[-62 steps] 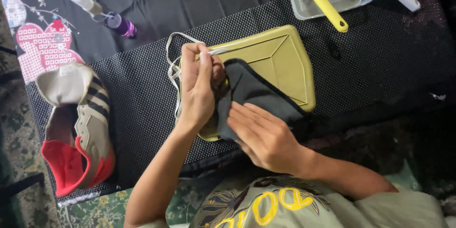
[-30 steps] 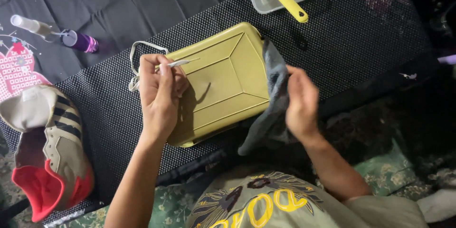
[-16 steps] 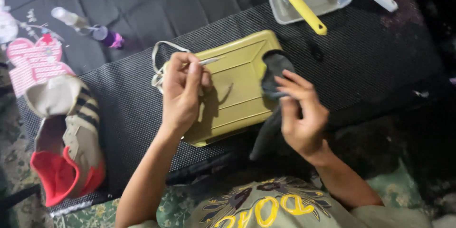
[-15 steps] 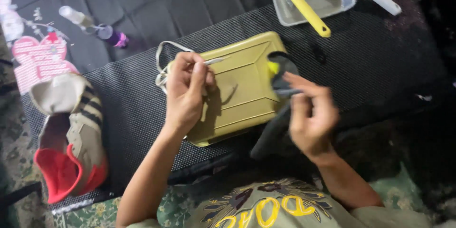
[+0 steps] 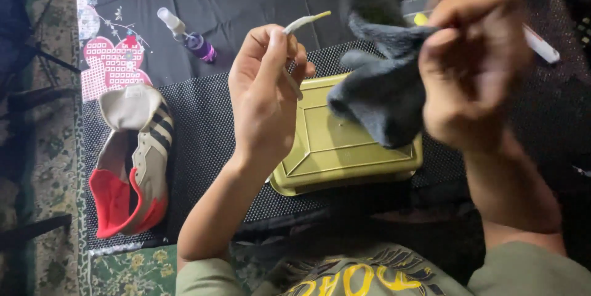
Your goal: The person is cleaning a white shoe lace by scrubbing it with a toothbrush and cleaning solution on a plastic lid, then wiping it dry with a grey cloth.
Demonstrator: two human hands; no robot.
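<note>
Lace (image 5: 306,23) pinched in raised left hand (image 5: 266,96); right hand (image 5: 477,65), lifted and blurred, fingers clamped on grey cloth (image 5: 383,89) above tray (image 5: 345,145).

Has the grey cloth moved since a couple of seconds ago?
Yes. The grey cloth lay on the olive-green tray earlier; now the right hand holds it lifted above the tray's right side, toward the camera.
</note>
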